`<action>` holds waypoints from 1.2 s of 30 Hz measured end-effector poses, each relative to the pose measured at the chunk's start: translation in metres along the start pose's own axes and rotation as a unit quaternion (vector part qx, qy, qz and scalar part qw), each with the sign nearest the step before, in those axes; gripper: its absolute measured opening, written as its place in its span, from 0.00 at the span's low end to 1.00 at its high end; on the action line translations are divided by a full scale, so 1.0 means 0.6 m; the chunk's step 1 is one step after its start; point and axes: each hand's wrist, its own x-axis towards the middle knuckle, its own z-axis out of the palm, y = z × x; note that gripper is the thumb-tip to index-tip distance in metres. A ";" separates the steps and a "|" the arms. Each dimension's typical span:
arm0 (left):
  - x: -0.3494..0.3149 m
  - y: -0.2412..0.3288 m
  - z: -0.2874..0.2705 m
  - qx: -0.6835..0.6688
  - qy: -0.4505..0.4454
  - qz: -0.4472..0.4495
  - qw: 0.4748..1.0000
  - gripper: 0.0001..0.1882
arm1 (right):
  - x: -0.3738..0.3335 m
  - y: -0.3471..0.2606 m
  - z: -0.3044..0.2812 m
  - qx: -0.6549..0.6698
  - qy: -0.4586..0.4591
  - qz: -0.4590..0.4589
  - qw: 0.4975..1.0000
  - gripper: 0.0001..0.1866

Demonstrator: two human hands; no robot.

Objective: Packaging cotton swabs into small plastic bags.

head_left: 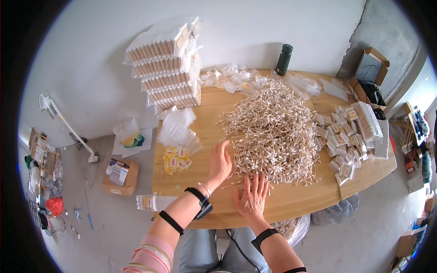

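A big heap of cotton swabs [277,132] with pale sticks and white tips covers the middle of the wooden table [209,104]. Beside the heap's near left edge is my left hand [221,161], turned on its side with the fingers stretched out. My right hand [251,198] lies palm down at the front edge of the heap, fingers spread and fingertips touching the nearest swabs. Neither hand holds anything that I can see. Some stray swabs lie between the two hands.
Left on the table are yellow-and-white cards [176,160], clear plastic bags [180,127] and a tall stack of packed swabs [164,63]. Small filled packs [341,136] lie to the right. Behind the heap stands a dark green bottle [284,60]. A cardboard box [120,176] sits on the floor.
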 end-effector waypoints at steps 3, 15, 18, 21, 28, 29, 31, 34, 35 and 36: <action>0.095 -0.030 0.029 0.100 0.058 0.026 0.993 0.25 | -0.001 -0.002 0.001 -0.001 0.014 -0.009 1.000 0.35; 0.066 -0.069 -0.021 0.063 -0.059 0.054 0.995 0.09 | -0.005 -0.011 -0.002 0.005 0.002 -0.003 1.000 0.36; -0.001 -0.048 -0.041 0.048 -0.097 0.012 0.994 0.11 | -0.003 0.001 -0.002 0.010 0.015 0.000 1.000 0.37; -0.064 -0.039 -0.069 0.058 -0.094 0.045 0.993 0.12 | -0.002 -0.003 0.006 0.020 0.034 -0.008 0.999 0.36; -0.178 -0.010 -0.119 0.104 -0.109 0.060 0.987 0.17 | -0.006 -0.002 0.003 0.020 0.030 -0.017 0.999 0.35; -0.192 -0.006 -0.126 0.079 -0.098 0.034 0.991 0.17 | -0.009 0.000 0.003 0.018 0.031 -0.020 0.999 0.35; -0.204 -0.010 -0.150 0.080 -0.079 -0.007 0.994 0.16 | -0.009 -0.001 0.005 0.030 0.036 -0.026 0.999 0.34; -0.228 -0.015 -0.184 0.106 -0.043 -0.030 0.993 0.15 | -0.013 -0.003 0.008 0.005 0.092 -0.067 0.993 0.32; -0.234 -0.012 -0.192 0.131 -0.027 -0.015 0.991 0.14 | -0.019 -0.006 0.007 0.004 0.088 -0.072 0.994 0.32; -0.237 -0.009 -0.197 0.132 -0.024 -0.021 0.991 0.14 | -0.027 -0.007 0.006 0.042 0.044 -0.154 0.986 0.30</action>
